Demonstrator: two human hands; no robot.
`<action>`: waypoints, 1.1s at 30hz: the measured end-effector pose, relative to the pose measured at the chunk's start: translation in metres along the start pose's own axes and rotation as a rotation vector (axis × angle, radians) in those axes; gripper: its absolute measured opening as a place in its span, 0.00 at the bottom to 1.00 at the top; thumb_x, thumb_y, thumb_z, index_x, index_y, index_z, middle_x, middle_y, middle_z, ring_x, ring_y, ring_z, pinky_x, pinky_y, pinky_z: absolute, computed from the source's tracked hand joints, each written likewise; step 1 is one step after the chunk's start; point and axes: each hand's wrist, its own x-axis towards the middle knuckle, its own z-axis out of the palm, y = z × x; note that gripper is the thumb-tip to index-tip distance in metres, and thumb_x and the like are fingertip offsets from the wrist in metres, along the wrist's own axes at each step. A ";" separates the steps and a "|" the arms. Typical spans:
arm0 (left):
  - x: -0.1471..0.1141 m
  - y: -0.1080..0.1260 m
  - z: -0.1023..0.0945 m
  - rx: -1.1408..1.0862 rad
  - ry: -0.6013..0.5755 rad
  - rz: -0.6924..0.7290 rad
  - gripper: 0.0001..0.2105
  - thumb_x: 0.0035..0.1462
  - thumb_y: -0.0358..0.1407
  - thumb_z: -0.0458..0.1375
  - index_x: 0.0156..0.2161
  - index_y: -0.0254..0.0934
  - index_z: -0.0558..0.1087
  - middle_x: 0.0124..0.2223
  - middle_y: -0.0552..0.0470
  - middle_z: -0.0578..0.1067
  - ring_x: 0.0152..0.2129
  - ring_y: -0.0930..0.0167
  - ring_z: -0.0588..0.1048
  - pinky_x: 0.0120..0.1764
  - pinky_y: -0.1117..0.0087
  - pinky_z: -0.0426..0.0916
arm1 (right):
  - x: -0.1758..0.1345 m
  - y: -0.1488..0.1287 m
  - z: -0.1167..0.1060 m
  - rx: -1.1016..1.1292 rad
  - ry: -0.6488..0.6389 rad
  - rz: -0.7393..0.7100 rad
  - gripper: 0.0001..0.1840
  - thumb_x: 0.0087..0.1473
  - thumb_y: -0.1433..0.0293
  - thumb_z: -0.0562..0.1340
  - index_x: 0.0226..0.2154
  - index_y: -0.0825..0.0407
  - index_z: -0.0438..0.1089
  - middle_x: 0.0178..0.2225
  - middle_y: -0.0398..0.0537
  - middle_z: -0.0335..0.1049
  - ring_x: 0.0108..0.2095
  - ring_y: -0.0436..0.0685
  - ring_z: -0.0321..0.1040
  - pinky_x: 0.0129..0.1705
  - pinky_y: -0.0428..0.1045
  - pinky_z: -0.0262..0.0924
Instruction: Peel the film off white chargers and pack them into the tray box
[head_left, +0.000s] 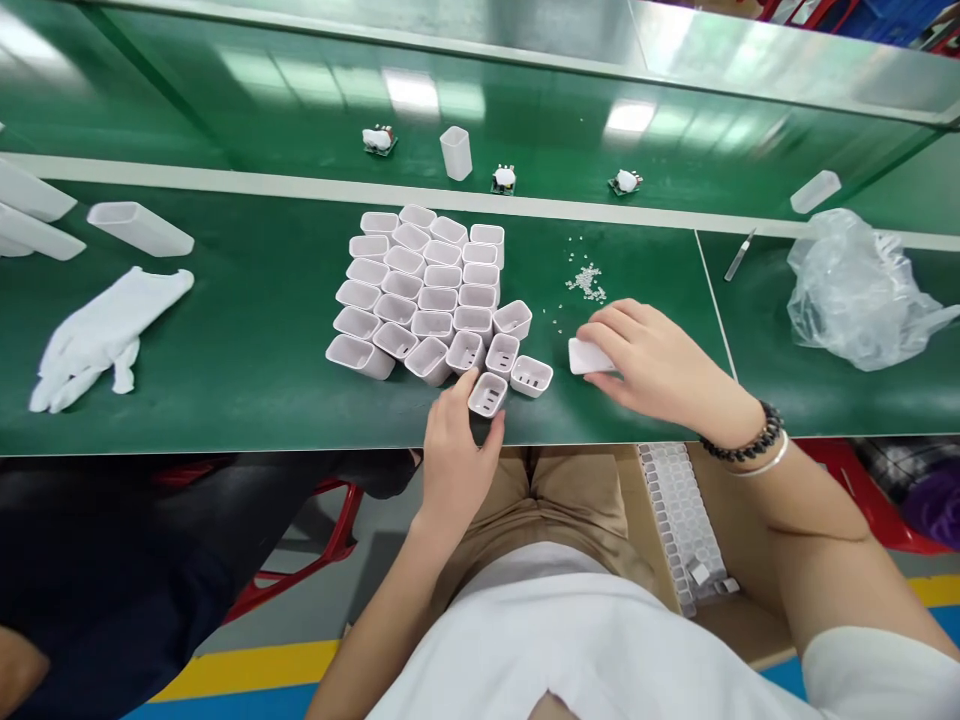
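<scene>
Head view: the left hand [459, 435] has thumb and forefinger around the sides of a slotted cup [487, 396] at its 1 o'clock, which tilts open end up at the bench's near side. The right hand [637, 345] grips a white piece [589, 356] at its 9 o'clock, partly covered by the fingers; whether it rests on the bench [262, 370] I cannot tell.

From the left hand, a second slotted cup [531, 376] leans at 2 o'clock, and packed rows of white cups [441, 276], open ends up, spread from 11 to 12. A lone cup [456, 153] stands well beyond them at 12. A white glove [94, 340] lies flat toward 10, with a tipped cup [140, 228] just past it.

From the right hand, small pale bits [585, 281] are scattered at 11 o'clock. A slim tool [739, 256] lies at 2, a clear bag [862, 295] near 3. Below the bench at 5 is an open carton [750, 610] holding rows of white parts [679, 510].
</scene>
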 end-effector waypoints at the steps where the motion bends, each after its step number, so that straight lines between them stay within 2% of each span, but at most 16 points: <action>1: -0.002 -0.001 0.002 -0.021 0.029 -0.020 0.26 0.61 0.31 0.61 0.62 0.33 0.62 0.54 0.38 0.74 0.50 0.60 0.75 0.51 0.60 0.72 | 0.012 -0.001 0.002 -0.039 -0.028 -0.027 0.09 0.59 0.73 0.62 0.43 0.56 0.70 0.42 0.59 0.72 0.39 0.65 0.67 0.39 0.58 0.63; 3: -0.004 0.001 -0.005 -0.065 0.086 -0.039 0.22 0.61 0.30 0.62 0.59 0.33 0.65 0.51 0.39 0.75 0.48 0.62 0.75 0.50 0.63 0.72 | 0.038 -0.002 0.009 -0.086 -0.092 -0.076 0.08 0.57 0.78 0.59 0.40 0.56 0.70 0.39 0.58 0.71 0.35 0.62 0.67 0.35 0.55 0.61; 6: -0.003 0.009 -0.036 -0.030 0.120 0.027 0.19 0.59 0.27 0.62 0.55 0.33 0.70 0.47 0.42 0.74 0.45 0.65 0.75 0.49 0.66 0.72 | 0.072 -0.001 0.024 -0.043 -0.176 -0.159 0.13 0.51 0.83 0.59 0.40 0.58 0.69 0.39 0.57 0.71 0.37 0.62 0.67 0.33 0.53 0.62; 8: -0.001 0.015 -0.059 0.056 0.099 0.097 0.21 0.58 0.25 0.64 0.56 0.34 0.72 0.47 0.42 0.74 0.44 0.66 0.75 0.49 0.67 0.71 | 0.080 0.005 0.028 0.033 -0.170 -0.181 0.19 0.50 0.84 0.58 0.46 0.59 0.68 0.43 0.58 0.72 0.41 0.64 0.68 0.37 0.54 0.65; 10: 0.002 0.017 -0.071 0.126 0.041 0.135 0.21 0.57 0.25 0.64 0.56 0.34 0.72 0.47 0.42 0.75 0.43 0.65 0.75 0.49 0.66 0.71 | 0.073 0.012 0.023 0.131 -0.097 -0.147 0.25 0.51 0.82 0.58 0.53 0.58 0.65 0.50 0.58 0.71 0.48 0.67 0.68 0.44 0.58 0.68; 13: 0.009 0.014 -0.065 0.237 -0.049 0.198 0.18 0.59 0.26 0.61 0.54 0.34 0.72 0.46 0.42 0.76 0.40 0.62 0.75 0.45 0.62 0.71 | 0.040 0.012 0.008 0.330 0.045 0.010 0.25 0.56 0.76 0.61 0.56 0.52 0.62 0.56 0.55 0.68 0.55 0.67 0.65 0.53 0.62 0.66; 16: 0.018 0.013 -0.047 0.291 -0.096 0.256 0.17 0.61 0.26 0.58 0.55 0.32 0.71 0.46 0.40 0.76 0.37 0.62 0.73 0.41 0.61 0.71 | 0.003 -0.015 0.004 0.521 0.114 0.246 0.18 0.56 0.65 0.67 0.49 0.48 0.67 0.48 0.51 0.71 0.50 0.64 0.67 0.49 0.59 0.68; 18: 0.024 0.015 -0.042 0.293 -0.102 0.280 0.17 0.61 0.26 0.57 0.55 0.32 0.71 0.47 0.40 0.76 0.38 0.62 0.73 0.41 0.61 0.71 | -0.010 -0.044 0.016 0.622 0.148 0.415 0.20 0.55 0.61 0.70 0.47 0.49 0.67 0.45 0.51 0.71 0.46 0.63 0.67 0.46 0.58 0.68; 20: 0.029 0.020 -0.046 0.315 -0.091 0.308 0.15 0.61 0.26 0.58 0.52 0.34 0.73 0.45 0.41 0.77 0.40 0.60 0.73 0.41 0.59 0.71 | -0.011 -0.073 0.037 0.677 0.214 0.557 0.23 0.53 0.61 0.71 0.48 0.49 0.66 0.46 0.53 0.71 0.46 0.64 0.68 0.46 0.59 0.68; 22: 0.032 0.024 -0.053 0.333 -0.094 0.322 0.13 0.61 0.26 0.57 0.50 0.37 0.74 0.43 0.43 0.77 0.41 0.59 0.74 0.41 0.58 0.70 | -0.004 -0.094 0.057 0.702 0.300 0.640 0.17 0.55 0.65 0.69 0.46 0.49 0.66 0.46 0.53 0.72 0.46 0.64 0.69 0.46 0.59 0.67; 24: 0.032 0.025 -0.058 0.343 -0.146 0.333 0.14 0.61 0.27 0.56 0.51 0.37 0.74 0.43 0.43 0.76 0.41 0.59 0.75 0.41 0.58 0.70 | 0.004 -0.104 0.070 0.735 0.375 0.676 0.11 0.57 0.70 0.65 0.44 0.48 0.67 0.45 0.51 0.74 0.46 0.63 0.70 0.46 0.58 0.67; 27: 0.028 0.021 -0.057 0.377 -0.190 0.340 0.14 0.62 0.30 0.57 0.53 0.36 0.72 0.47 0.39 0.75 0.43 0.57 0.75 0.42 0.58 0.70 | 0.006 -0.102 0.073 0.853 0.448 0.709 0.11 0.57 0.72 0.63 0.43 0.48 0.65 0.46 0.49 0.75 0.46 0.60 0.72 0.47 0.56 0.68; 30: 0.017 0.010 -0.047 0.381 -0.072 0.254 0.17 0.60 0.34 0.61 0.54 0.33 0.71 0.48 0.36 0.74 0.44 0.56 0.74 0.44 0.56 0.70 | -0.007 -0.085 0.061 0.887 0.520 0.709 0.14 0.56 0.70 0.64 0.45 0.48 0.65 0.46 0.50 0.75 0.45 0.59 0.73 0.46 0.54 0.70; 33: 0.004 -0.002 -0.032 0.340 0.009 0.147 0.21 0.59 0.37 0.64 0.55 0.31 0.70 0.46 0.36 0.74 0.42 0.56 0.74 0.44 0.58 0.71 | -0.019 -0.065 0.040 0.735 0.528 0.604 0.15 0.58 0.71 0.63 0.48 0.49 0.67 0.44 0.51 0.73 0.42 0.59 0.72 0.39 0.52 0.70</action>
